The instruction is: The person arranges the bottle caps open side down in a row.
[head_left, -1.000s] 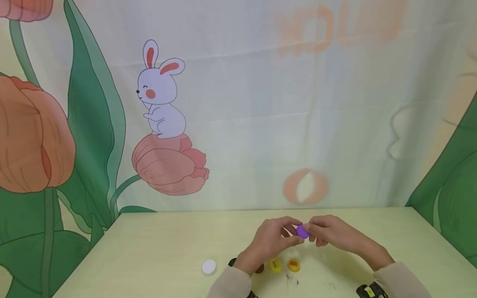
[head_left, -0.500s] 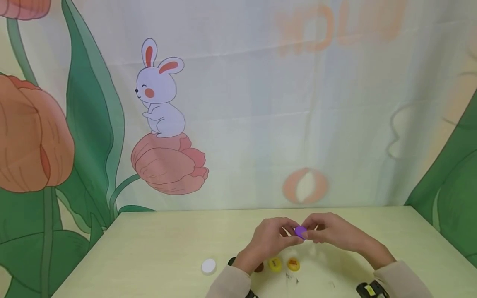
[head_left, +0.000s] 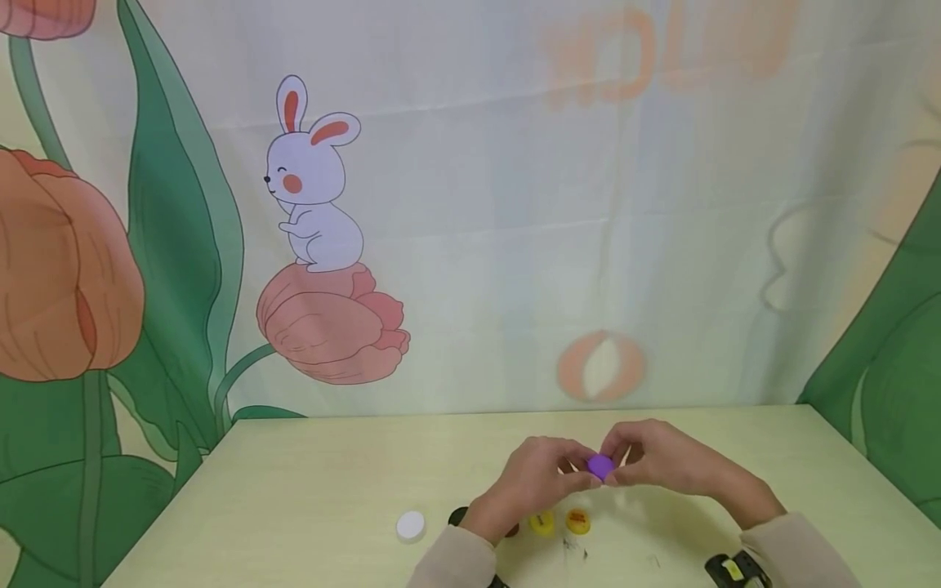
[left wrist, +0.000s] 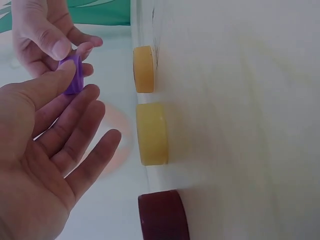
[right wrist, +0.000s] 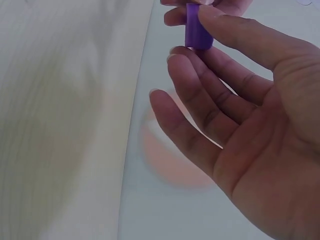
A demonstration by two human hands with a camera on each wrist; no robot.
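Observation:
A small purple bottle cap (head_left: 600, 467) is held up above the table between both hands. My left hand (head_left: 532, 474) pinches its left side with thumb and fingers. From the other side my right hand (head_left: 665, 461) pinches it too. In the left wrist view, the cap (left wrist: 76, 80) shows edge-on under the left thumb, the other hand just beyond it. The right wrist view has the right thumb against the cap (right wrist: 196, 30), while the lower fingers spread loosely below.
A row of caps lies on the table (head_left: 331, 474) nearer me: white (head_left: 411, 527), black (head_left: 457, 515), dark red (left wrist: 164, 215), yellow (head_left: 541, 523) and orange-yellow (head_left: 577, 521). The left forearm partly covers the black and dark red ones. A printed cloth (head_left: 470, 245) hangs behind.
The right fingers have shifted from the cap's face to its right side. The cap has turned a little and moved slightly down and right, with both hands staying on it.

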